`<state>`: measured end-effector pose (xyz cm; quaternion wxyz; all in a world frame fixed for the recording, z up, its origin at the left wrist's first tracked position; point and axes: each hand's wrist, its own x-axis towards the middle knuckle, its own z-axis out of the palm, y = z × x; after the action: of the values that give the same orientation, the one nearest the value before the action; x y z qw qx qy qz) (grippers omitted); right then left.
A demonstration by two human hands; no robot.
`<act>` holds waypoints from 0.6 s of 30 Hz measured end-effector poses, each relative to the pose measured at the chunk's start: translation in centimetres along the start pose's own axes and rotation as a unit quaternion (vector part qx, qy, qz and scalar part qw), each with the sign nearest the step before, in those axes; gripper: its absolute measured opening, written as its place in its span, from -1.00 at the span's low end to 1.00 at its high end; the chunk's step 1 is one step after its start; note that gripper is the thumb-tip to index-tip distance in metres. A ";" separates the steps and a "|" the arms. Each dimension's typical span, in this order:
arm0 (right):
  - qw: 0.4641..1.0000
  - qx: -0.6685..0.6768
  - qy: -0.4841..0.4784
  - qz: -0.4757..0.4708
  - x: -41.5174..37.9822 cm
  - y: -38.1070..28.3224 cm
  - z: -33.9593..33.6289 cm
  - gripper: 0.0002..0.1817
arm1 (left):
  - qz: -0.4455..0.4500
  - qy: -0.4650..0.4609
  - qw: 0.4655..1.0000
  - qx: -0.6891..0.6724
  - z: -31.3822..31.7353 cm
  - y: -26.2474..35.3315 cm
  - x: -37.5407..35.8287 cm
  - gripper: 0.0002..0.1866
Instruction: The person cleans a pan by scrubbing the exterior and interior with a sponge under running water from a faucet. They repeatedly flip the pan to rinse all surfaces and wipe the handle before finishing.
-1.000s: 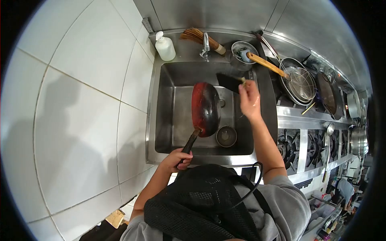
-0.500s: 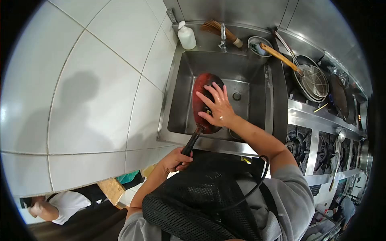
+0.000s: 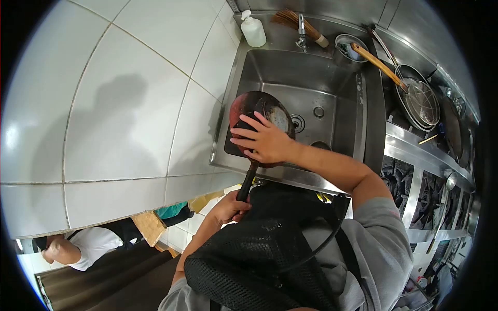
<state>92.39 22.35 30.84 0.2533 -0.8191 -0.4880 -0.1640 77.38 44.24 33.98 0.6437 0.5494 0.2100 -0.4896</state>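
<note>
A frying pan (image 3: 249,101) with a worn red and dark outside is held over the front left of the steel sink (image 3: 332,83), its underside turned up toward me. My left hand (image 3: 232,208) is wrapped around its black handle below the sink's front edge. Across the pan's underside lies my right hand (image 3: 267,140), fingers spread and palm down; whatever is under the palm is hidden. A pale, scuffed patch of the base shows beside the fingers.
Behind the sink stand a white pump bottle (image 3: 253,30), a bristle brush (image 3: 301,26), a faucet (image 3: 301,32) and a metal pot (image 3: 350,49). Strainers (image 3: 421,101) and stove burners (image 3: 397,173) are to the right. A tiled wall (image 3: 129,103) borders the left; another person (image 3: 93,246) is beyond it.
The pan has turned so more of its base faces up, and it sits nearer the sink's left rim. My right hand has slid toward the handle end. The view has shifted slightly.
</note>
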 end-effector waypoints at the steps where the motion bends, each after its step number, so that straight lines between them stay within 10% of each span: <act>1: 1.000 -0.001 0.002 0.002 0.4 0.8 0.0 -0.48 | 0.010 0.001 1.000 0.000 0.0 -0.1 0.3 -0.81; 4: 0.998 0.036 0.006 0.057 2.1 6.6 0.5 -0.49 | 0.021 0.004 1.000 0.014 0.2 -0.2 0.5 -0.82; 6: 0.932 0.226 0.063 0.276 1.9 10.9 2.8 -0.52 | 0.018 0.004 0.999 0.027 0.6 -0.4 0.6 -0.82; 12: 0.997 -0.050 0.028 0.052 -1.2 -0.4 -0.9 -0.57 | 0.026 0.010 0.993 0.112 0.7 0.9 1.1 -0.81; 18: 0.944 0.229 0.037 0.234 0.7 13.7 1.8 -0.55 | 0.006 0.028 0.983 0.181 1.4 2.6 1.0 -0.82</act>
<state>104.84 18.46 26.19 0.4836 -0.8232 -0.2970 -0.0141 79.67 42.31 34.94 0.5306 0.6713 0.1325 -0.5002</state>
